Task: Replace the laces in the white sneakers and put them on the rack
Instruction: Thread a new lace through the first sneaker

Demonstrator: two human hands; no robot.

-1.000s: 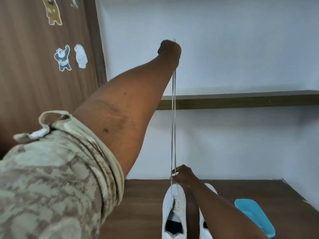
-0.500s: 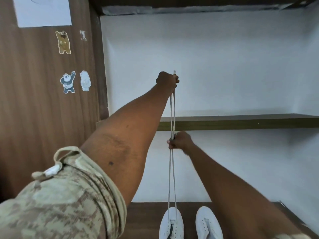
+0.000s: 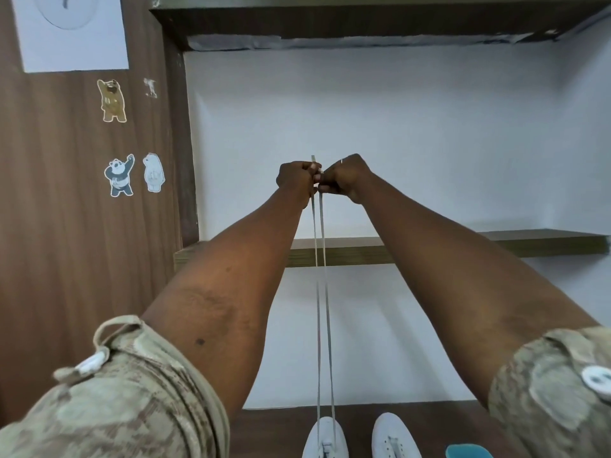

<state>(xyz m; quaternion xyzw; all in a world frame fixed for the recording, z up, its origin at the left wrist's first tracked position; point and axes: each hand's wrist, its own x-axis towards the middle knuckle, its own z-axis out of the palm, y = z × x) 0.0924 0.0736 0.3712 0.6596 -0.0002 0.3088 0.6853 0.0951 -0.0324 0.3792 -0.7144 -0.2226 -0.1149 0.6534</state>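
Two white sneakers stand side by side at the bottom edge on a dark wooden surface (image 3: 274,431): the left sneaker (image 3: 325,439) and the right sneaker (image 3: 395,438). A white lace (image 3: 320,292) runs as two taut strands from the left sneaker straight up to my hands. My left hand (image 3: 296,180) and my right hand (image 3: 345,176) are raised together, knuckles touching, both pinching the lace ends in front of the white wall. The lace tips poke out just above my left hand.
A wooden shelf (image 3: 529,242) crosses the wall behind my arms, and a darker shelf (image 3: 363,24) runs overhead. A wood panel (image 3: 66,242) with bear stickers stands at the left. A blue object (image 3: 468,451) lies right of the sneakers.
My right hand slid up the lace from the sneaker to meet my left hand, which came down. The view tilted upward, so the sneakers sit lower in frame.
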